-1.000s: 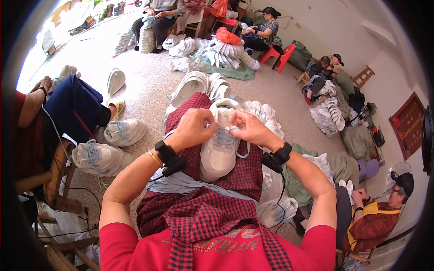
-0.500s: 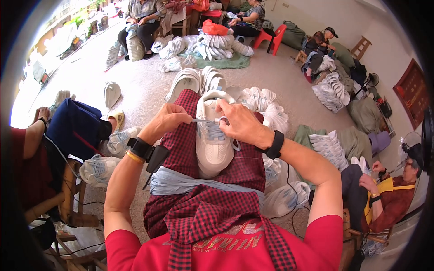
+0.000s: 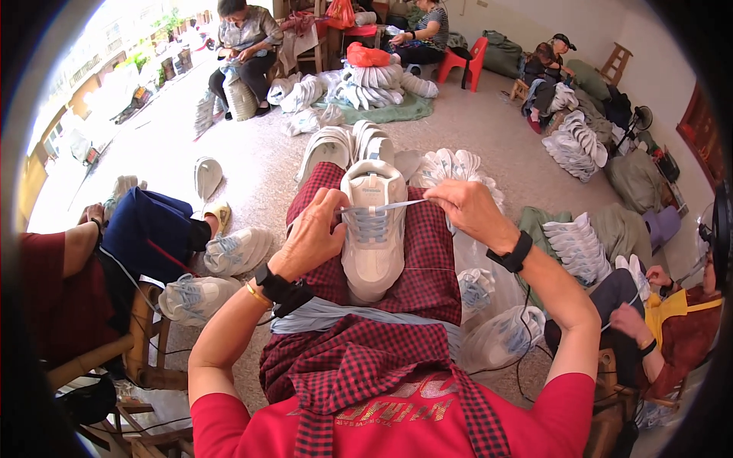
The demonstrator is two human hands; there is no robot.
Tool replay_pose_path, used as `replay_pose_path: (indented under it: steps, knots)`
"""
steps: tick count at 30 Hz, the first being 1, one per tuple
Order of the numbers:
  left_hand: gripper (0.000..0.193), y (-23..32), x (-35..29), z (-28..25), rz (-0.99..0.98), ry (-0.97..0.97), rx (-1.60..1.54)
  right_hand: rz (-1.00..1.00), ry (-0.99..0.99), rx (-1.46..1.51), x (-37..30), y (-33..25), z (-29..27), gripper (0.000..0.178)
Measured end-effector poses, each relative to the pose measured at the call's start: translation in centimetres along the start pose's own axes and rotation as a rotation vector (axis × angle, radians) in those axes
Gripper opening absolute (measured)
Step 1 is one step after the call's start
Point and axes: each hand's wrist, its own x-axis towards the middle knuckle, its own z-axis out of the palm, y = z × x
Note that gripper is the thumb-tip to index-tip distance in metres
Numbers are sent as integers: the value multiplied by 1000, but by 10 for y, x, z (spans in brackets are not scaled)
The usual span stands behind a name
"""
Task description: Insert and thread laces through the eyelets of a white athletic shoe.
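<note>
A white sneaker (image 3: 374,263) lies on my lap over a red-and-black checked apron (image 3: 435,259), its toe toward me. Light blue lacing (image 3: 372,227) crosses its tongue. At the shoe's right, my right hand (image 3: 475,216) pinches one end of the shoelace (image 3: 405,204), which runs straight from the top eyelets to my fingertips. My left hand (image 3: 313,233) is closed at the shoe's left edge, with the lace running into its fingertips beside the upper eyelets. The hand partly covers that side of the shoe.
Stacked white shoes (image 3: 336,145) stand beyond my knees, with more (image 3: 500,336) at my right. Pairs of laced sneakers (image 3: 195,298) lie to the left by a wooden stool (image 3: 145,343). Co-workers sit on both sides and farther back. A red chair (image 3: 466,62) stands behind a shoe heap.
My right hand has moved right, away from the shoe, drawing the lace out straight. My left hand has come against the shoe's left side. The whole view has shifted slightly.
</note>
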Motion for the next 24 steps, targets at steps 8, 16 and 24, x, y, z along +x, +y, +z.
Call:
replay_pose_path:
  steps: [8,16,24]
  knots:
    - [14,-63,7,-49,422,-65,604,44,-9,-234,-41,42,-9,8]
    - [16,-65,-60,-172,236,187,1058,251,-54,-435,-91,75,-108,7]
    - [11,-25,-109,-289,97,439,1304,174,-203,-305,-124,17,-175,13]
